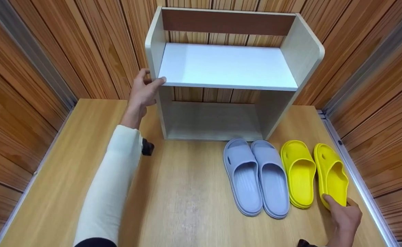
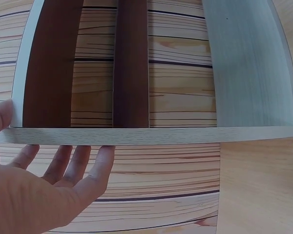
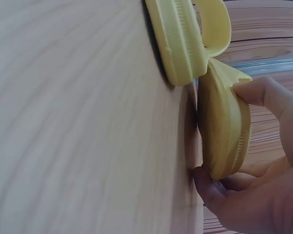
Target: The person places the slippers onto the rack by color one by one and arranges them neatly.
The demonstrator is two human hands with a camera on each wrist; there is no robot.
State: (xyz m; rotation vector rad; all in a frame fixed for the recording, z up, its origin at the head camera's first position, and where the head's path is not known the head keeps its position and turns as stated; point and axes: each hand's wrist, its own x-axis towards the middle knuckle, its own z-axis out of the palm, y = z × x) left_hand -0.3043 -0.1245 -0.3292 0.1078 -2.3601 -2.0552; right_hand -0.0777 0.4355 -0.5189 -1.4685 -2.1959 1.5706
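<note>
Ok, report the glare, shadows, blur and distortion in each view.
Head: glare whitens the upper shelf; a shadow lies beside the white sleeve. Left wrist: dim, edges of the shelf unit look bowed. Right wrist: soft overall, dark shadow on the floor by the held yellow slipper.

My head feed cuts off the near corners of the floor (image 1: 187,192), the left sleeve (image 1: 108,185) and a black piece (image 1: 304,243) I can't identify. Beside the floor's right edge, a dark dot (image 1: 340,142) is too small for me to make out. The right hand (image 1: 345,216) has fingertips hidden under the yellow slipper (image 1: 336,183). In my left wrist feed the shelf (image 2: 254,73) runs off the top; in the right, the other yellow slipper (image 3: 178,44) is cropped and the floor blurs.
</note>
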